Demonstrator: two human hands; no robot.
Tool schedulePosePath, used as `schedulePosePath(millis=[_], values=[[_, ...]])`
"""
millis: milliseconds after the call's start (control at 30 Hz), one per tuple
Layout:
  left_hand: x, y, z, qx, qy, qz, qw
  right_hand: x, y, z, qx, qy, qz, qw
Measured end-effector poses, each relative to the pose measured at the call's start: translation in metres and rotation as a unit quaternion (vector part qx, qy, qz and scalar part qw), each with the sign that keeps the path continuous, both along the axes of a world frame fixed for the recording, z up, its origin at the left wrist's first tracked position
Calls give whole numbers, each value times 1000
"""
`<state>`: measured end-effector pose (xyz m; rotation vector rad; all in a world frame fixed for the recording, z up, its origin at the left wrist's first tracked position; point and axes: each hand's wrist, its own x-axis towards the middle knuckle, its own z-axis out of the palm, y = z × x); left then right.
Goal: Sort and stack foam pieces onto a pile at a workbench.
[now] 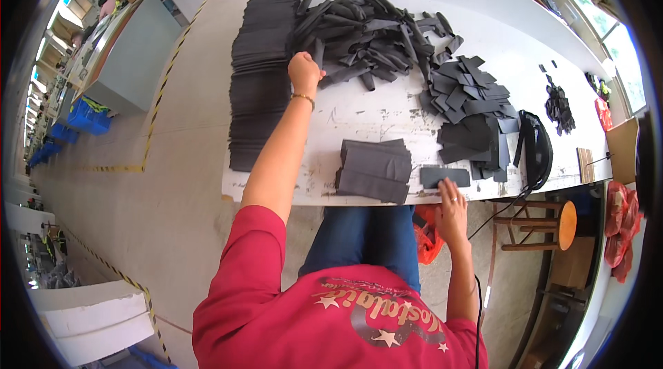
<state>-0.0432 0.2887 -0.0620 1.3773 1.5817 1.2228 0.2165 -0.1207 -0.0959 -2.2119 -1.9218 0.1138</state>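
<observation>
Left hand [304, 71] outstretched; right hand [450, 207] near.

Left hand [304, 69] reaches far across white surface [359, 113], closed on a dark strip [319, 55] at the loose heap [366, 34]; right hand [451, 205] rests fingertips on single flat grey piece [445, 176] beside folded stack [373, 169].

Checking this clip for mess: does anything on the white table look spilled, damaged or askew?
Nothing spilled or damaged. The strip heap by the left hand is tangled, unlike the neat stack. The right hand rests on a flat dark piece at the table edge.
</observation>
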Motion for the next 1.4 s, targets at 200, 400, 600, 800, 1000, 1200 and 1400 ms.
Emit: schedulePosePath(millis=[200,400,600,800,1000,1200,1400], values=[[10,46,-25,-171,-92,22,981,12,-2,-13,127,-6,21,992],[16,21,-15,-22,-100,-61,993,24,4,-7,110,52,58,991],[11,-40,19,62,-70,-169,981,24,3,-3,96,30,109,989],[3,-103,23,81,-135,-230,960,21,6,-22,171,35,97,980],[2,-153,25,16,-375,-252,892,20,8,-27,190,69,121,972],[4,-192,38,35,-371,-233,898,27,14,1,267,206,4,941],[20,-226,56,86,-417,-205,881,-31,29,101,210,659,-35,721]])
